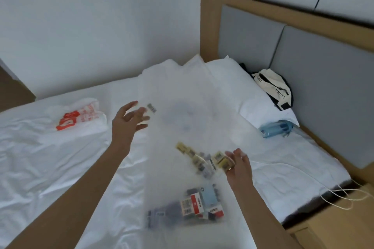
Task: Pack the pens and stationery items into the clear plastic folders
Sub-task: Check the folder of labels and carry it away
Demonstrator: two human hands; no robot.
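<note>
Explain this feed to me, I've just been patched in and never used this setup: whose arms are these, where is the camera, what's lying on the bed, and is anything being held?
There is no machine: these are a person's bare arms, filmed by one wide-angle camera worn on the head, looking forward and down. The left hand has spread fingers at the top edge of a large clear plastic folder; the picture is too blurred to say whether it grips it. The right hand is by the folder's right edge, beside small yellowish packets that seem to be inside. Boxed stationery sits at the folder's bottom. Also on the white bed: a red-and-white plastic bag, a blue bottle and a white bag printed CHINA.
</note>
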